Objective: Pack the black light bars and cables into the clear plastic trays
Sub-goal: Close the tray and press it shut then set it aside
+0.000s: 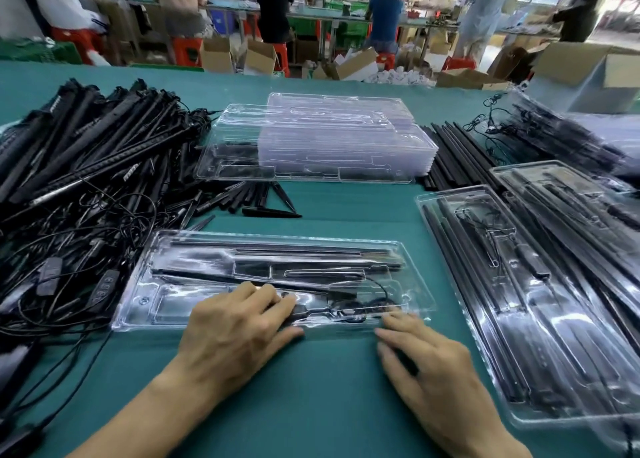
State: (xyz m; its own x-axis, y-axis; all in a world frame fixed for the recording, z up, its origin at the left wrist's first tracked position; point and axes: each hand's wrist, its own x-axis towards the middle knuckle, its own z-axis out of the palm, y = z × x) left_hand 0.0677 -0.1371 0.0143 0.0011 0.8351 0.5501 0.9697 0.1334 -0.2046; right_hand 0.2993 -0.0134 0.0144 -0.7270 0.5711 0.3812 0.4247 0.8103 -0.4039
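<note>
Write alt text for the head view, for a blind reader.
A person's left hand and right hand touch a clear tray holding black bars and a cable, on a green table. Loose bars pile left, empty trays behind, filled trays right.

The left forearm [156, 402], coming in from 7 o'clock, is bare to the frame's edge, as is the right forearm [474, 430] from 5 o'clock. The left grip [239, 322] shows short trimmed nails and raised tendons across its back. The right grip [426, 357] has fingertips smeared by blur.
</note>
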